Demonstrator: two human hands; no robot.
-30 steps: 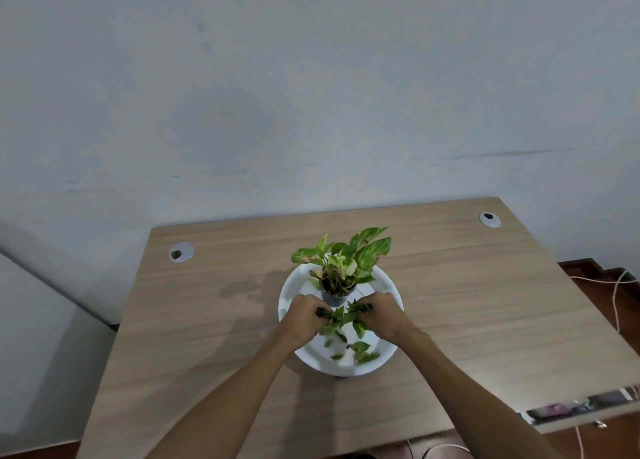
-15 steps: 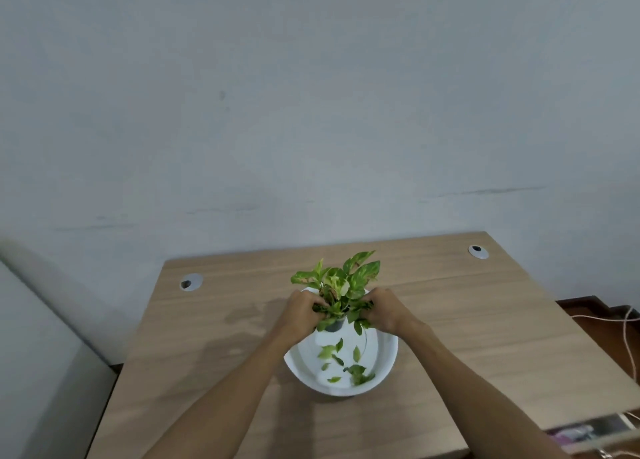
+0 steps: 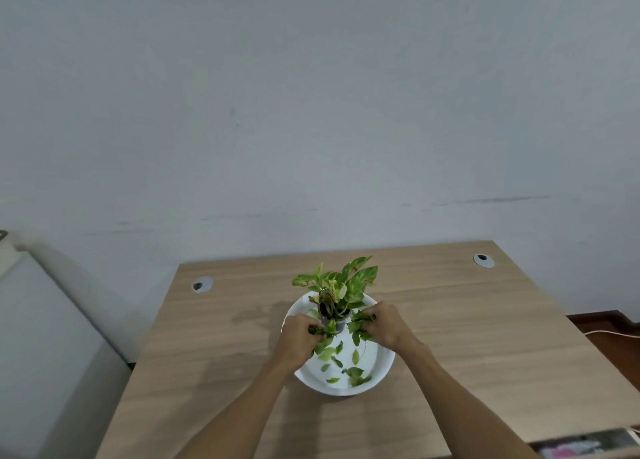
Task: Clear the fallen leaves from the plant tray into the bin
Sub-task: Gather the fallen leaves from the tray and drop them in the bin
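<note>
A round white plant tray sits in the middle of the wooden table. A small potted plant with green and yellow leaves stands at the tray's far side. Several loose green leaves lie on the tray's near half. My left hand is over the tray's left edge, closed on a bunch of leaves. My right hand is just right of the pot, also closed on leaves. No bin is in view.
Two grey cable grommets sit in the table, one at the back left and one at the back right. A pale wall rises behind. A white cable lies on the floor at right.
The view has shifted, so the table sits lower in frame. Both hands have dropped from beside the plant's foliage to the tray near the pot, each holding gathered leaves.
</note>
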